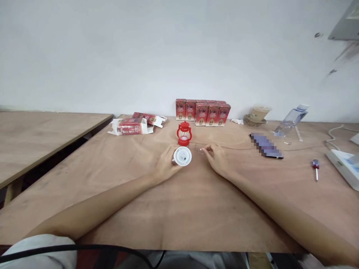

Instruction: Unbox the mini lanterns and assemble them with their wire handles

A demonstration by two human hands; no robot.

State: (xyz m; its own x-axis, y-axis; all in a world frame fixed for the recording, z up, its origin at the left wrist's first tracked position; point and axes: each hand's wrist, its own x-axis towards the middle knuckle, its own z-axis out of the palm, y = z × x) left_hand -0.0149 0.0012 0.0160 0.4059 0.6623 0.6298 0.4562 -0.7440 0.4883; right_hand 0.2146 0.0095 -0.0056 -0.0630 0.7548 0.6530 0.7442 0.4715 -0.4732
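Head view: the small red plastic lantern with a clear globe (184, 133) stands upright on the brown plywood counter (179, 209) and serves as the reference point for all positions below. Just in front of the lantern, the left hand (165, 166) is curled around a round white plastic lantern part (182, 156), tipped on its side so that its flat circular face, with a small dark mark on it, points back toward the camera; this orientation keeps that face in sight. To the front right of the lantern, the right hand (217, 158) rests on the counter with thumb and forefinger pressed together on one end of a thin bent wire piece (199, 150), held close beside the white part, the two not touching. Behind the lantern, a row of red printed cartons (203, 111) stands against the white wall, closed and upright. To the rear left lie opened red-and-white cartons (134, 126), flaps loose. Well to the right are a blurred-out flat rectangle (266, 145) and, farther out, a small red-handled screwdriver (316, 168), clear of both hands.
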